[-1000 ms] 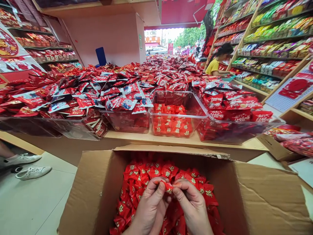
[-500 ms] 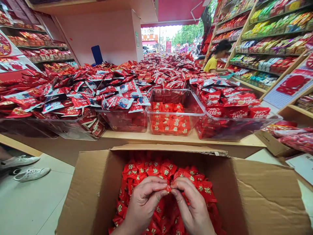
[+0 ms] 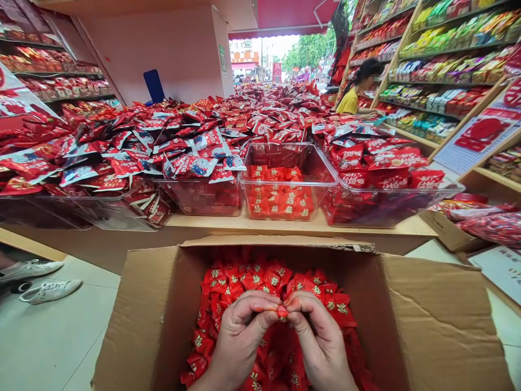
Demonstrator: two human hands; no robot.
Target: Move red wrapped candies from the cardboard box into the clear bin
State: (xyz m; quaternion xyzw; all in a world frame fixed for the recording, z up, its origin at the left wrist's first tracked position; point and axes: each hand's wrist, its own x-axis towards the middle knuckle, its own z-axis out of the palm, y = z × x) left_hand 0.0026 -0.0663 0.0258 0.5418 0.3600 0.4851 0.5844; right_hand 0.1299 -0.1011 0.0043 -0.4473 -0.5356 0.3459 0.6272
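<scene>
My left hand (image 3: 246, 331) and my right hand (image 3: 317, 334) meet over an open cardboard box (image 3: 443, 320). Between their pinched fingertips is one small red packet (image 3: 282, 311), mostly covered by the fingers. Red packets with gold characters (image 3: 215, 277) fill the box beneath and around both hands. Behind the box, a clear plastic bin (image 3: 291, 187) on the wooden counter holds rows of similar red packets.
Clear bins (image 3: 399, 198) heaped with red and white snack bags (image 3: 199, 163) line the counter. A person in yellow (image 3: 349, 101) is by the right shelves. White shoes (image 3: 51, 290) show at left.
The view has shifted slightly. Both hands still pinch the small packet, and a little more of it shows between the fingertips. The person at the right has leaned slightly.
</scene>
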